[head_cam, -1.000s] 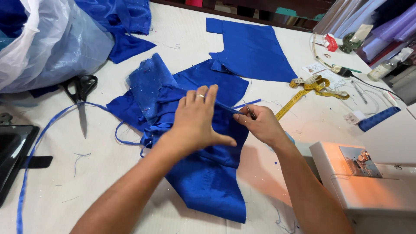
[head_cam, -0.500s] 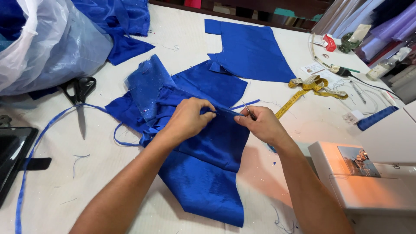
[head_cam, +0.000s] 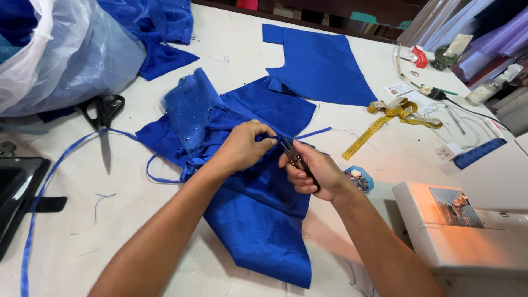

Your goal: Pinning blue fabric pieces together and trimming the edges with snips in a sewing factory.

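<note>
At the middle of the surface (head_cam: 165, 231) lay the blue fabric piece (head_cam: 264, 220); our left hand (head_cam: 245, 147) pinched its edge taut so our right hand (head_cam: 313, 173), closed around small thread snips (head_cam: 294, 159), could meet the raised strip; black scissors (head_cam: 104, 118) rested well apart.

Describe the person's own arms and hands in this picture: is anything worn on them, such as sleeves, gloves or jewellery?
Both forearms are bare right down to the picture's edge; no sleeve shows. The left hand and the right hand wear no gloves. No watch or bracelet shows on either wrist. In this view no ring can be made out on the fingers; they are curled, so some parts are hidden.
</note>
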